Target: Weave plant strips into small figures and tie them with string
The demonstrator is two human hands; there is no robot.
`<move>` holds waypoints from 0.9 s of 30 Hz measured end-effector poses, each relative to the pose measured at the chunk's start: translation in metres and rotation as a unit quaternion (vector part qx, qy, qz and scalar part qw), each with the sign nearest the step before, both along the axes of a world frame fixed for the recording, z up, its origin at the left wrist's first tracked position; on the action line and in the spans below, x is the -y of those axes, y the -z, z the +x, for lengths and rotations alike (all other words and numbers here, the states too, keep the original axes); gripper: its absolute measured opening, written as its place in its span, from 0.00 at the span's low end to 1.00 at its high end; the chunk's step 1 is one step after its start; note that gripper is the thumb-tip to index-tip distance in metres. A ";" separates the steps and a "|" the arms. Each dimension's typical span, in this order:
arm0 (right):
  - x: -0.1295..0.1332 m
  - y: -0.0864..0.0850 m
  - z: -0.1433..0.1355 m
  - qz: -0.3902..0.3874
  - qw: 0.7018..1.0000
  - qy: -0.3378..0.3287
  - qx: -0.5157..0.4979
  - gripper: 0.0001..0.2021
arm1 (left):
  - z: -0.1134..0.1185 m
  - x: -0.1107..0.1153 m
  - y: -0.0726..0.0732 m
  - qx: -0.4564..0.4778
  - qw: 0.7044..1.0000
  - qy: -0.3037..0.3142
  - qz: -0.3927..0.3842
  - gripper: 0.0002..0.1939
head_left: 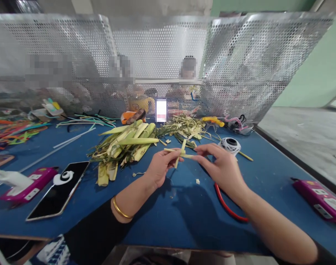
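Pale green leaf strips (183, 147) cross each other between my two hands, above the blue table. My left hand (161, 165) pinches them near the crossing, thumb and forefinger pressed together. On the right, my right hand (219, 162) holds the end of one strip between thumb and fingertips. A heap of green leaves and stalks (135, 143) lies on the table beyond my left hand. Thin shredded pieces (184, 127) are piled behind the strips. Under my right forearm curves a red tube (225, 206), partly hidden.
A phone (60, 189) and a magenta power strip (35, 184) lie left on the blue table (157, 224); another power strip (317, 198) is far right. White twine (230, 146) stands behind my right hand. A perforated metal screen (162, 48) borders the back, with people behind.
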State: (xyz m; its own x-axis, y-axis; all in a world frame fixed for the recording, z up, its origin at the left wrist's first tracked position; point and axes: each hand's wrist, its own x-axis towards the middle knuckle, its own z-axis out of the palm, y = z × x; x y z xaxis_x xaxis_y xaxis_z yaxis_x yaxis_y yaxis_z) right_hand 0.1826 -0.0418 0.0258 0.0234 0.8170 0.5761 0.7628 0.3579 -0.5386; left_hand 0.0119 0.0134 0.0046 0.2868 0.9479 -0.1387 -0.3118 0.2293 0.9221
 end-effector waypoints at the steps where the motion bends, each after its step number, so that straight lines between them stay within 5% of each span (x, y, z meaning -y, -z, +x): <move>1: -0.007 0.003 -0.006 0.004 0.999 -0.019 -0.041 0.08 | 0.001 0.001 0.000 -0.002 1.000 0.003 0.003 0.16; 7: -0.019 0.023 -0.018 0.044 0.997 -0.052 -0.034 0.05 | 0.003 0.004 0.001 -0.032 0.999 0.012 0.008 0.14; 18: -0.014 0.027 -0.018 0.111 0.992 -0.051 0.036 0.04 | 0.003 0.005 0.001 -0.036 0.999 0.037 0.000 0.13; 27: -0.013 0.028 -0.016 0.193 0.943 -0.090 0.255 0.09 | 0.003 0.005 0.003 -0.033 0.999 -0.003 -0.014 0.15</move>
State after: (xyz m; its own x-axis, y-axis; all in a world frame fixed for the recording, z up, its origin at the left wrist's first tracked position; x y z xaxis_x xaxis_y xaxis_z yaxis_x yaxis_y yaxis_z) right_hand 0.1665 -0.0291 -0.0019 -0.4567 0.5088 0.7298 0.7951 0.6013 0.0783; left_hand 0.0146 0.0089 0.0018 0.2707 0.9449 -0.1841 -0.2523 0.2542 0.9337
